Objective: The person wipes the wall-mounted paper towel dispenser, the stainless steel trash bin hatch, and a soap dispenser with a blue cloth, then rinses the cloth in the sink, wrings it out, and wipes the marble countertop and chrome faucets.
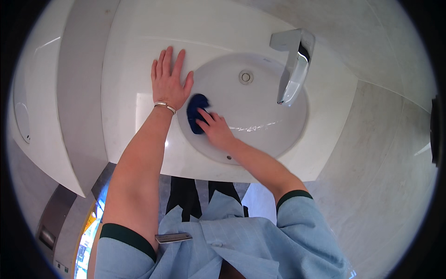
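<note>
A dark blue cloth (195, 117) is bunched under the fingers of my right hand (217, 130), against the left inner wall of a white oval washbasin (258, 104). My left hand (170, 82) lies flat on the white countertop (132, 59), just left of the basin rim, fingers spread and holding nothing. A metal bangle (165, 106) circles the left wrist. The round drain (245, 77) shows at the basin's far side, and a small overflow hole (229, 157) sits in the near wall.
An angular chrome faucet (294, 69) reaches over the basin's right side. Grey stone-look wall panels (369, 139) rise on the right. To the left, a grey upright panel (82, 87) stands beside the counter. The counter's front edge (205, 178) runs close before my body.
</note>
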